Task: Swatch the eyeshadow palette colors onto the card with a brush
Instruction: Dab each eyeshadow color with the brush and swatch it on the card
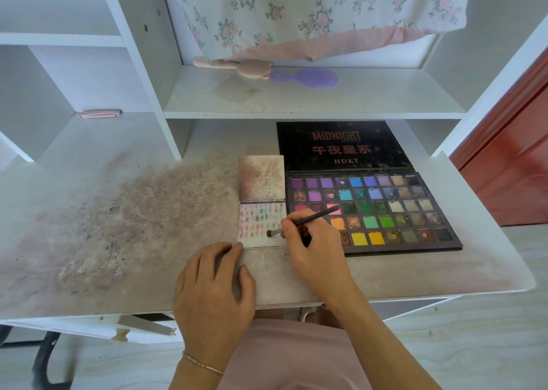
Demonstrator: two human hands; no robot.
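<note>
An open eyeshadow palette (385, 211) with several rows of coloured pans lies on the desk, its black lid laid back behind it. Left of it is a white card (258, 223) covered in rows of small colour swatches. My right hand (314, 241) grips a dark brush (308, 219) like a pen, and its bristle tip rests on the card's lower right area. My left hand (213, 283) lies flat on the desk, fingertips pressing the card's bottom left corner.
A stained square card (261, 179) lies just behind the swatch card. The desk top (118, 226) is smeared with powder on the left. A pink comb (231, 64) and a purple brush (305, 78) lie on the shelf above. Floral cloth (311, 10) hangs behind.
</note>
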